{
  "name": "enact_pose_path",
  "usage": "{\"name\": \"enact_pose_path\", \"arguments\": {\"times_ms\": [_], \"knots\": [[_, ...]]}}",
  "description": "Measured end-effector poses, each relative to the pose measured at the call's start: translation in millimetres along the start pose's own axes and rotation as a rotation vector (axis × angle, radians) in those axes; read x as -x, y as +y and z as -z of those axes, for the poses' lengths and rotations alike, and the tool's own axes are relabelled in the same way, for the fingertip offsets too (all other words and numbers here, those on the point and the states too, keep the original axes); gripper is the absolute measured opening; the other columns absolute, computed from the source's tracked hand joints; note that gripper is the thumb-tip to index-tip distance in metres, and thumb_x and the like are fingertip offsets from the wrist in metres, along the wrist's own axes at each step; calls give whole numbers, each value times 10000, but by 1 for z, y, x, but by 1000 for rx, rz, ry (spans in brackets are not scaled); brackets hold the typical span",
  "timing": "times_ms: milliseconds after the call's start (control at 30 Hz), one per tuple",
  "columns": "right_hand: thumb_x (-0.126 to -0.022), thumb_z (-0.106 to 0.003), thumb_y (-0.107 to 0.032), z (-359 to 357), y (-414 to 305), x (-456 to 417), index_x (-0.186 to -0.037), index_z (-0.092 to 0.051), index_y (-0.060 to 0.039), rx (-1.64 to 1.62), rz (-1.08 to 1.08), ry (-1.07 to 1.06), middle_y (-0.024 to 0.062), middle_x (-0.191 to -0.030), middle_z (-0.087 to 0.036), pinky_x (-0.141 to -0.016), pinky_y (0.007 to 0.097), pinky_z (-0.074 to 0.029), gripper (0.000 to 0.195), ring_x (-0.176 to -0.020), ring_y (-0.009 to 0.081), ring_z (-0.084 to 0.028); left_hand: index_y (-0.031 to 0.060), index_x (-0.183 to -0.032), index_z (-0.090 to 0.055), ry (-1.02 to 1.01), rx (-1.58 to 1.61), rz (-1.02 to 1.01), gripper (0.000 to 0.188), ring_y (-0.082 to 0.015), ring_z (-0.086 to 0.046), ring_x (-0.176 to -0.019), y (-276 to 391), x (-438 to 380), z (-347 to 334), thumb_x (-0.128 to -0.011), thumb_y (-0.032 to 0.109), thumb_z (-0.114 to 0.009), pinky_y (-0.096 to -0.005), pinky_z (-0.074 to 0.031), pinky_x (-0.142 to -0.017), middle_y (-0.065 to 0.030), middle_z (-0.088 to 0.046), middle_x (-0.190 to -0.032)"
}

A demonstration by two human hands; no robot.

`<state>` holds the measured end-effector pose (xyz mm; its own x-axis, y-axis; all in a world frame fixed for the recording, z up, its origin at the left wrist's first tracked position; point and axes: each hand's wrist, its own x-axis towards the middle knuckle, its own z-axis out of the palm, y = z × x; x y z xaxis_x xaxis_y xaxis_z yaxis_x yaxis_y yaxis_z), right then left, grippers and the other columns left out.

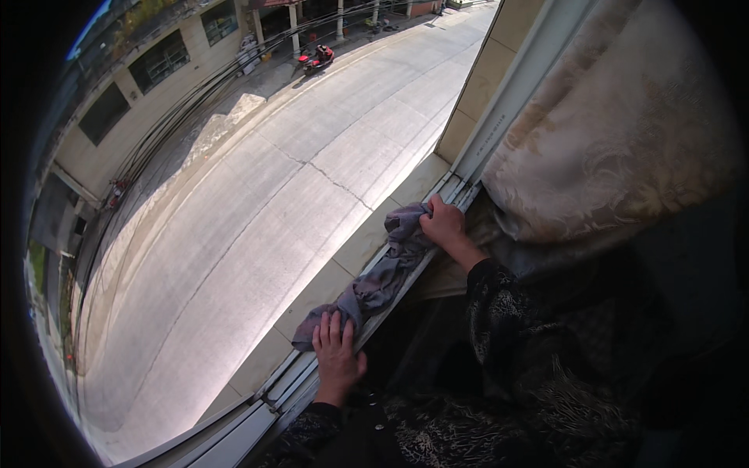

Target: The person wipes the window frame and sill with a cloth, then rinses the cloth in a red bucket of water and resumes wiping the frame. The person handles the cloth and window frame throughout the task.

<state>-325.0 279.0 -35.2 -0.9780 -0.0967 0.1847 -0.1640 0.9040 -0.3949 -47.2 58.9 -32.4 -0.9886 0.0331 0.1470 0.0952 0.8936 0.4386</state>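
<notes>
A crumpled grey-mauve cloth (pixel 380 284) lies lengthwise along the white sliding-window track (pixel 298 374) at an open window. My right hand (pixel 445 223) grips its far end, close to the upright window frame (pixel 509 111). At the near end, my left hand (pixel 337 354) rests on top of the cloth with fingers stretched out and thumb apart. Part of the track is hidden under the cloth. Just outside runs a tiled outer sill (pixel 310 301).
A floral curtain (pixel 608 134) hangs at the right, its lower part beside the track. Beyond the sill is a drop to a concrete road (pixel 281 199). Cables (pixel 175 111) cross before the opposite building (pixel 169 58). A red motorcycle (pixel 316 59) stands across the road.
</notes>
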Motion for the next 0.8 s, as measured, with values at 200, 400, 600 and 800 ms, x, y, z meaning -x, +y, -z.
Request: {"name": "enact_pose_path", "arguments": {"times_ms": [200,400,600,800], "knots": [[-780,-525,-217,23,60,-69,-991,-513,-101,317,-69,-110,138,-1043,-601,-751,480,-469,241,-918,348,-597,53,-1250,-436,-22,-13,11,695,-389,-258,-1306,3,-3,-2,-600,182,-648,-528,-204,-1048,-191,-341,-1355],[-778,-505,-280,22,58,-91,-1090,-599,-87,514,-24,-503,137,-1111,-604,-866,413,-460,378,-1040,303,-574,62,-1257,-434,-42,-28,28,704,-388,-255,-1308,1,-1,-3,-599,184,-654,-533,-202,-1048,-187,-335,-1360],[-768,-524,-324,10,58,-94,-992,-666,-78,710,-30,-460,118,-1024,-652,-813,388,-493,362,-964,277,-622,69,-1261,-433,-24,-11,1,710,-387,-255,-1308,0,-5,-6,-601,192,-662,-534,-204,-1047,-183,-331,-1366],[-751,-551,-312,9,56,-109,-952,-682,-74,784,32,-559,113,-1013,-657,-774,385,-508,338,-936,275,-635,86,-1264,-435,-24,-1,3,725,-383,-266,-1304,-3,-3,-7,-588,190,-678,-531,-214,-1042,-174,-334,-1368]]}}
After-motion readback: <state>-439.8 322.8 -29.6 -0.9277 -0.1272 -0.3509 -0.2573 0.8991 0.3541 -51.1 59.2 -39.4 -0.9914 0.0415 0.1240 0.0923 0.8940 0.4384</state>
